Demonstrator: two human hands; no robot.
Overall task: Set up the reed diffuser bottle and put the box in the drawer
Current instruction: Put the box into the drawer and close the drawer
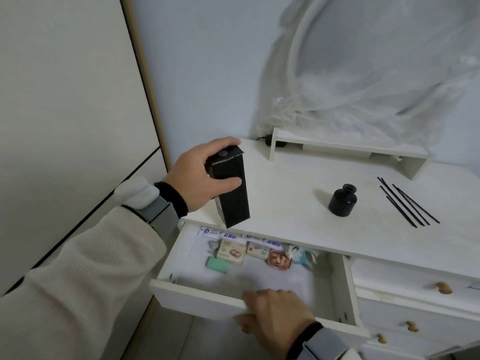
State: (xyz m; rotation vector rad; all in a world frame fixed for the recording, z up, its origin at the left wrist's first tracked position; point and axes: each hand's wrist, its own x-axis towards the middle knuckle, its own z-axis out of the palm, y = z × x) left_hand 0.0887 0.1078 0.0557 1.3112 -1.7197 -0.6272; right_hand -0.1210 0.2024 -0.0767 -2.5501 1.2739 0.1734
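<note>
I have the tall, black, rectangular cardboard box (231,188) grasped near its top in my left hand (200,175), fingers wrapped across the closed flap and thumb on the front face. It hangs tilted above the front left corner of the white surface (298,203), its lower end just over the edge where the open white drawer (259,276) begins. My right hand (275,313) grips the drawer's front panel, fingers curled over the top rim and blurred; I judge it is working the drawer open.

So the step in hand is the stowing of the box. Next I would need to lower it into the bare front half of the drawer, probably laid flat, since it looks too tall to stand under the surface. The back of the drawer is crowded with small packets and cartons (233,252).

The squat black diffuser bottle (342,201) stands upright near the middle of the surface, neck open, with the thin black reed sticks (407,203) lying loose toward the right edge, well apart from it; that part appears not yet done.

The packets carry print, too small and inverted to read. The box shows only a round seal, no legible text.
</note>
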